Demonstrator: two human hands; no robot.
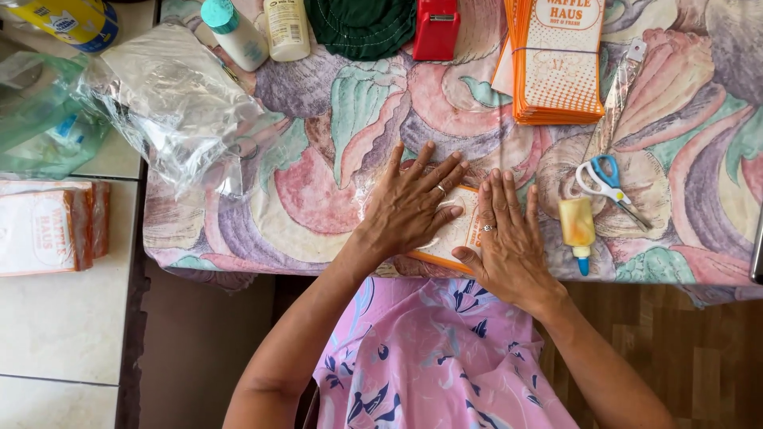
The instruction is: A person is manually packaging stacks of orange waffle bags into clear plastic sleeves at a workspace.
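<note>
My left hand (pixel 409 202) and my right hand (pixel 509 238) lie flat, fingers spread, side by side on an orange-and-white paper bag (pixel 461 226) near the front edge of the table. Both palms press down on the bag, which is mostly hidden under them. The bag seems to sit inside or under a clear plastic sleeve (pixel 373 187). A ring shows on each hand. Neither hand grips anything.
A small glue bottle (pixel 578 226) and blue-handled scissors (pixel 608 187) lie right of my right hand. A stack of orange paper bags (pixel 556 63) sits at the back. Crumpled clear plastic bags (pixel 175 103), two bottles (pixel 258 32), a red dispenser (pixel 435 28) and a flowered tablecloth (pixel 318 199) surround them.
</note>
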